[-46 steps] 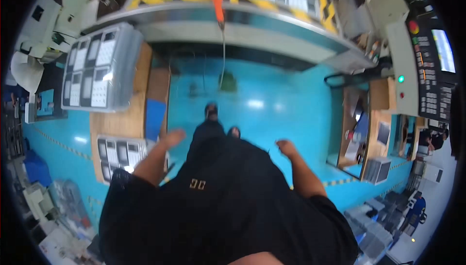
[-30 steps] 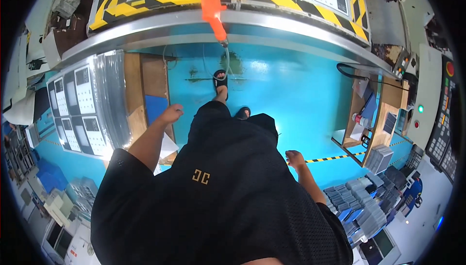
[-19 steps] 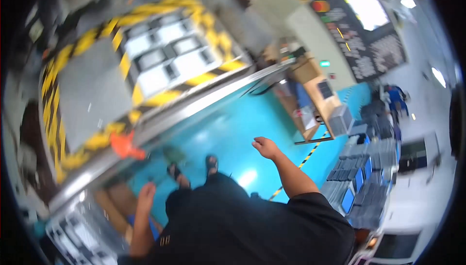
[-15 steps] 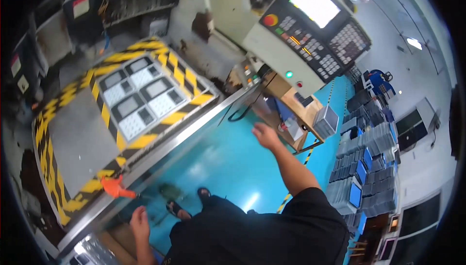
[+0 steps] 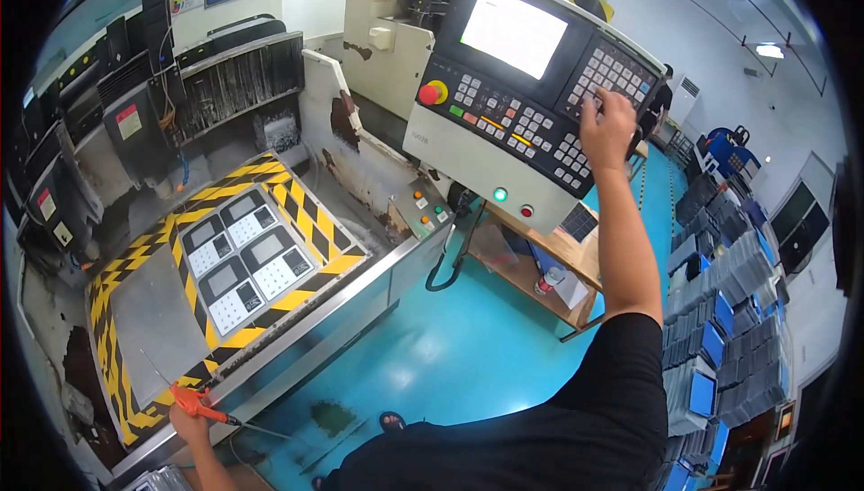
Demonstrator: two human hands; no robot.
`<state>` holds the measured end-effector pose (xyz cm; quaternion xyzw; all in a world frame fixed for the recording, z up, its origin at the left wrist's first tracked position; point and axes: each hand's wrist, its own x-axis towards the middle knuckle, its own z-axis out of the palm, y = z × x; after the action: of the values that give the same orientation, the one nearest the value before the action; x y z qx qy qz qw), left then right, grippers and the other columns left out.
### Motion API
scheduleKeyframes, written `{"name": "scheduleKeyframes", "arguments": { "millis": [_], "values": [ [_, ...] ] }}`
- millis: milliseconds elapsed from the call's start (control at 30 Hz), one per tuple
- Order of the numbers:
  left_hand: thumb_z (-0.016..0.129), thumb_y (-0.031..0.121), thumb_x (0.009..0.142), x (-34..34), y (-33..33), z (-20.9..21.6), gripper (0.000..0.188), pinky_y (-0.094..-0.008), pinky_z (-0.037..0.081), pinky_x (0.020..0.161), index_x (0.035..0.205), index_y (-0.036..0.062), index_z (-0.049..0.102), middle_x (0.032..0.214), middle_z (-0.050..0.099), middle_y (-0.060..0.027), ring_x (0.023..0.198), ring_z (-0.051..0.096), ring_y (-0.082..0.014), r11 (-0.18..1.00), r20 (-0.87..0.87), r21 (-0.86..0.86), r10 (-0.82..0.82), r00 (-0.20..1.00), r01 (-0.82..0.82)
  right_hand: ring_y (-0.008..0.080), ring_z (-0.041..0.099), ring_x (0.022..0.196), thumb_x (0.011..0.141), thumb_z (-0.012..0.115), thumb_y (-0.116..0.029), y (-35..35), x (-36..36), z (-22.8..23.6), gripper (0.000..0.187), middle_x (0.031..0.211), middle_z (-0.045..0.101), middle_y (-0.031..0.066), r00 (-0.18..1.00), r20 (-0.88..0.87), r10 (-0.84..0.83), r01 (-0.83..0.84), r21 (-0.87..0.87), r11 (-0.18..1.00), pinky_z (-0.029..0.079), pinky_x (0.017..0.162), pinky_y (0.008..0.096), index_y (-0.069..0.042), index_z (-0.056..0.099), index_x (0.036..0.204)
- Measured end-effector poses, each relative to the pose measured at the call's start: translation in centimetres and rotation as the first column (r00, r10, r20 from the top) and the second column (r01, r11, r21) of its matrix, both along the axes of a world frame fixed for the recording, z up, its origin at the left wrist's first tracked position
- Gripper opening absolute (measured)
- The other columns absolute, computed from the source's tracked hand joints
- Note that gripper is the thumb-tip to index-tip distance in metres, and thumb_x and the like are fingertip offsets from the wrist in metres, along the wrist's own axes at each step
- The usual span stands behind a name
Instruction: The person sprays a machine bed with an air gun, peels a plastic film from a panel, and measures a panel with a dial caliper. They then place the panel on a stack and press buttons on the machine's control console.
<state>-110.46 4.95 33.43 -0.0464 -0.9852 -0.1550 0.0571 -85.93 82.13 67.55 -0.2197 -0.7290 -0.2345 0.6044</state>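
My left hand [image 5: 186,423] is closed round an orange air blow gun [image 5: 193,400] at the near left edge of the machine table. The gun's thin nozzle points up over the grey plate [image 5: 155,311], and a hose trails from its other end. My right hand [image 5: 609,129] reaches up to the control panel [image 5: 504,122], its fingertips at the keypad [image 5: 610,75] beside the lit screen [image 5: 515,30]. It holds nothing, and its fingers are partly spread. Several flat black-and-white panels [image 5: 267,260] lie in a block on the table, framed by yellow-and-black striped tape [image 5: 322,230].
A red emergency stop button [image 5: 432,93] sits left of the panel's keys. Beneath stands a wooden shelf table [image 5: 526,288]. Tall stacks of grey and blue sheets [image 5: 720,356] line the right side. Another person [image 5: 663,99] stands far behind the panel. A metal rail [image 5: 297,329] edges the machine.
My right hand has risen from above the floor to the panel's keypad. My left hand has moved to the orange air blow gun and taken hold of it. The view has shifted.
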Motion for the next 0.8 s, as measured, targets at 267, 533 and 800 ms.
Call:
{"name": "scheduleKeyframes", "arguments": {
  "millis": [267,533,800],
  "values": [
    [0.066,0.022,0.080,-2.6,-3.6,-5.9,0.033,-0.0439,0.051,0.076,0.110,0.0072,0.065,0.091,0.069,-0.0158,0.088,0.067,-0.0365,0.999,-0.149,0.023,-0.039,0.988,0.043,0.0428,0.041,0.129,0.083,0.070,-0.032,6.2,3.1,2.4,0.076,0.139,0.041,0.0293,0.937,-0.348,-0.003,-0.048,-0.137,0.989,0.030,0.111,0.0485,0.000,0.035,0.143],
    [0.068,0.029,0.079,-2.6,-3.3,-5.8,0.027,-0.0452,0.052,0.068,0.099,0.0112,0.066,0.085,0.070,-0.0126,0.082,0.068,-0.0359,1.000,-0.163,0.003,-0.023,0.986,0.024,0.0447,0.040,0.132,0.075,0.074,-0.052,5.5,1.1,8.1,0.110,0.141,0.039,0.0325,0.901,-0.335,-0.277,0.048,-0.555,0.830,0.035,0.109,0.0487,-0.002,0.013,0.152],
    [0.073,0.031,0.072,-2.7,-2.3,-5.1,0.022,-0.0456,0.053,0.066,0.083,0.0129,0.068,0.081,0.068,-0.0116,0.077,0.067,-0.0359,0.998,-0.286,-0.004,0.063,0.956,-0.067,0.0420,0.046,0.128,0.077,0.073,-0.052,6.1,1.0,7.7,0.107,0.138,0.046,0.0269,0.887,-0.321,-0.332,0.112,-0.548,0.829,0.037,0.107,0.0491,-0.004,0.016,0.152]
  ]
}}
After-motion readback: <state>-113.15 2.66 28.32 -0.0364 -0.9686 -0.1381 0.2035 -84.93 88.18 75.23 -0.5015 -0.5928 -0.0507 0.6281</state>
